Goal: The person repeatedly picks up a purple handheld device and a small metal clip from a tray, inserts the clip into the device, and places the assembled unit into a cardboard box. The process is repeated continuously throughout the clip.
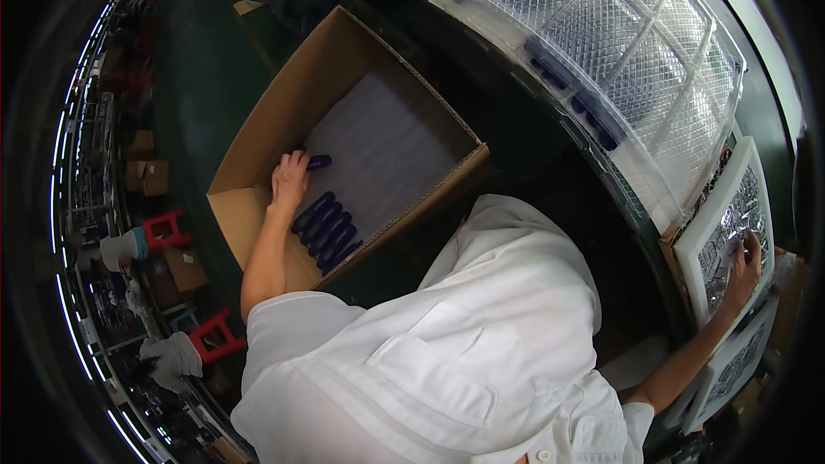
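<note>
My left hand (290, 179) reaches into an open cardboard box (258, 103), along its left wall. Its fingers are closed on one end of a dark blue oblong piece (320, 161), whose other end sticks out to the right. Several similar dark blue pieces (325, 230) lie side by side in a row near the box's close corner. A greyish sheet (387, 146) covers the box bottom. Far to the right, my right hand (744, 271) is over a white-framed tray (760, 193) of small shiny silvery things. Its fingers are bent together; what they hold is too small to tell.
Clear ribbed plastic trays (619, 34) stand on the bench at upper right, with dark blue pieces (593, 120) along the near edge. A second white-framed tray (730, 369) sits below the first. Red stools (215, 337) and people in light clothes are at far left.
</note>
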Available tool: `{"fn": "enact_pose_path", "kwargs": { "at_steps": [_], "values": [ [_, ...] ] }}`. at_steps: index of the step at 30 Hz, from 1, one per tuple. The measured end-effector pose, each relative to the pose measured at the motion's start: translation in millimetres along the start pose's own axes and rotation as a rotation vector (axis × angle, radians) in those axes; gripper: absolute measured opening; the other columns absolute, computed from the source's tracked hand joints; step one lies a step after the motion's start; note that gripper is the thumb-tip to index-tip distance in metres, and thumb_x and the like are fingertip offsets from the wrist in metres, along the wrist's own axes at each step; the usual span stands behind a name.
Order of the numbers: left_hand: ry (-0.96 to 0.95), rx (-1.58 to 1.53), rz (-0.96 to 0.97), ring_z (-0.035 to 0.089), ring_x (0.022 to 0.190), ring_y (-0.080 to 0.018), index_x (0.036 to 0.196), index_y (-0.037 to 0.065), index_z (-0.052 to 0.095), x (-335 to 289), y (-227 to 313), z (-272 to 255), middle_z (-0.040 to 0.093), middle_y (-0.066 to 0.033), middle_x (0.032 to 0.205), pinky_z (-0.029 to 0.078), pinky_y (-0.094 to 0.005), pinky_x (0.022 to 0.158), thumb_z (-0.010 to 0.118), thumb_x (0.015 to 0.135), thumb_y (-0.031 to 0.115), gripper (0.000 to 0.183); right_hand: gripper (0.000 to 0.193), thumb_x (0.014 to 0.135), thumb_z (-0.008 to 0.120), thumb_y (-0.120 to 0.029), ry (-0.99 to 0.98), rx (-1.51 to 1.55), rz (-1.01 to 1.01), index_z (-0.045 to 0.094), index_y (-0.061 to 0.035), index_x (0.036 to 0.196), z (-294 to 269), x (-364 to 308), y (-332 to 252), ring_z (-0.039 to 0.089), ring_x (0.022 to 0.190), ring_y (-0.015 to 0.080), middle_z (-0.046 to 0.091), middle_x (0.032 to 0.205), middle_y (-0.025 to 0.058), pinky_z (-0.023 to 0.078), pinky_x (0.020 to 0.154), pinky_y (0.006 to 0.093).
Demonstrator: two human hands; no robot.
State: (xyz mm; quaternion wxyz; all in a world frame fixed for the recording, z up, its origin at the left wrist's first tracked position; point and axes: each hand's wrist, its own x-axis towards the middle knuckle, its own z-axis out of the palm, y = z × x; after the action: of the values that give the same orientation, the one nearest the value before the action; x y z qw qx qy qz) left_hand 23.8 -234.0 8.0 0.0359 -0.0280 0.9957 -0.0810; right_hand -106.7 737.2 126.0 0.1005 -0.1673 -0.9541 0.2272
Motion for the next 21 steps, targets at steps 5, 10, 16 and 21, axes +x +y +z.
{"fn": "enact_pose_path", "kwargs": {
  "at_steps": [5,10,16,21],
  "values": [
    [0.11,-0.013,0.403,0.063,0.112,-0.0312,0.121,0.009,0.07,39.7,93.4,-38.4,0.062,-0.0106,0.127,0.055,-0.0434,0.089,0.066,0.088,0.005,0.033,0.038,0.103,0.068,-0.018,-0.014,0.165,-0.015,0.067,-0.0036,0.138,-0.1,-5.1,4.5,0.066,0.102,0.0165,0.073,0.119,0.0113,0.052,0.093,0.0297],
    [0.105,-0.444,-0.342,0.064,0.114,-0.0428,0.126,0.002,0.066,63.0,127.6,-8.1,0.063,-0.022,0.132,0.053,-0.0493,0.094,0.064,0.096,0.019,0.034,0.023,0.102,0.07,-0.012,0.139,0.249,0.03,0.07,0.0024,0.121,-17.3,-30.4,6.6,0.064,0.103,0.0127,0.07,0.109,0.0038,0.05,0.096,0.0263],
    [-0.063,-0.731,-0.423,0.064,0.113,-0.0461,0.125,-0.008,0.062,68.4,90.8,72.7,0.066,-0.0292,0.12,0.05,-0.0497,0.099,0.079,0.086,0.036,0.062,0.016,0.102,0.07,-0.007,0.3,0.613,0.15,0.069,-0.0013,0.117,-24.8,-87.1,-21.1,0.06,0.095,0.0076,0.067,0.102,0.0001,0.05,0.088,0.0236],
    [0.084,-0.514,-0.308,0.059,0.117,-0.0442,0.134,-0.004,0.06,41.3,119.1,69.4,0.062,-0.0286,0.123,0.047,-0.0474,0.102,0.074,0.092,0.027,0.054,0.008,0.101,0.065,0.001,0.391,0.769,0.052,0.067,-0.0007,0.109,-11.5,-124.7,-37.5,0.061,0.099,0.0097,0.066,0.113,0.0047,0.049,0.09,0.0235]
  ]
}}
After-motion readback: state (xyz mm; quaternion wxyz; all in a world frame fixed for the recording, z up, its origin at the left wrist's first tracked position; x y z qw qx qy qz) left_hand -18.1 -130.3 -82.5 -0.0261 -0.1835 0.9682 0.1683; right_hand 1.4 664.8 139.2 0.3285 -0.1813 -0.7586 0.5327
